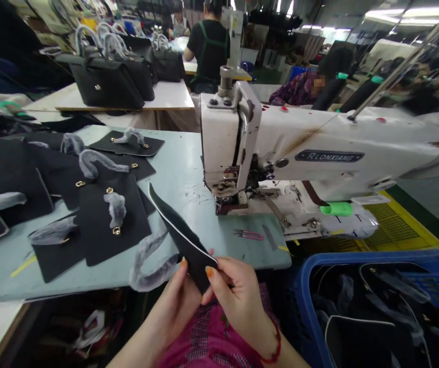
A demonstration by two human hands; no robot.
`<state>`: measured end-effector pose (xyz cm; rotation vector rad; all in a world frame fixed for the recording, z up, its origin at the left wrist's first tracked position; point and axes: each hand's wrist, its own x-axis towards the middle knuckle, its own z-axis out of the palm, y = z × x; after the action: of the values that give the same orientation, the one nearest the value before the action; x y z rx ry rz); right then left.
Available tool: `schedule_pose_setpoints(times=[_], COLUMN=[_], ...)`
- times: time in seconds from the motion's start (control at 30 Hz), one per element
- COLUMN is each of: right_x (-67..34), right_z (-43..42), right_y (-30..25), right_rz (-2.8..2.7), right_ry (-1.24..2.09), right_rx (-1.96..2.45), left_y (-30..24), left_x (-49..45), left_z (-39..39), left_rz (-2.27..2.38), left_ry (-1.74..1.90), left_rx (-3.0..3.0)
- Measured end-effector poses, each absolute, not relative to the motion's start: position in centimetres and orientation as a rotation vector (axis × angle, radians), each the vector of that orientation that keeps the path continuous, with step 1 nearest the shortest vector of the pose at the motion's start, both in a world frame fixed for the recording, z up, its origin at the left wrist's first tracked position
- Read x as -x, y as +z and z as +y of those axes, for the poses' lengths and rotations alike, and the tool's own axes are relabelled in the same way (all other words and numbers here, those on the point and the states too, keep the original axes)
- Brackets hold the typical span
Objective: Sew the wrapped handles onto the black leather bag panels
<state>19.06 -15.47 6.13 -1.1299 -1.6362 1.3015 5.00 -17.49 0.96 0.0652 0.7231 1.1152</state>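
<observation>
A black bag panel [179,230] with a pale edge is between my hands, tilted up and slightly bent over the table's front edge. My left hand [181,289] is closed on its near left side, thumb on the face. On the right corner, my right hand [238,291] pinches the panel between thumb and fingers. A handle wrapped in clear plastic [152,268] hangs to the left of the panel, partly hidden behind it. Left of my hands, several similar black panels [100,240] with wrapped handles and gold rings lie overlapping on the table.
A white sewing machine [319,148] stands ahead to the right. Pink thread snips [249,234] lie on the pale table [188,168] near its needle area. A blue basket [303,276] of black panels sits at right. Finished black bags [108,84] and people are beyond.
</observation>
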Motion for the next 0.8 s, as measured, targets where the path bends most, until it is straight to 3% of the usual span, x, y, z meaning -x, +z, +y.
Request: schedule_pose_setpoints(times=[0.33, 0.8], right_x=[-17.0, -16.6], right_z=[-10.7, -4.6], right_y=[4.3, 1.3], right_rz=[-1.266, -1.035], right_ry=[1.533, 1.582], right_rx=[1.214, 1.211], left_y=[2.2, 1.2], left_x=[-3.1, -1.8], left_z=[-8.7, 0.6], left_rz=[1.188, 1.216], left_ry=[1.413, 1.199], left_rx=[-0.207, -0.518])
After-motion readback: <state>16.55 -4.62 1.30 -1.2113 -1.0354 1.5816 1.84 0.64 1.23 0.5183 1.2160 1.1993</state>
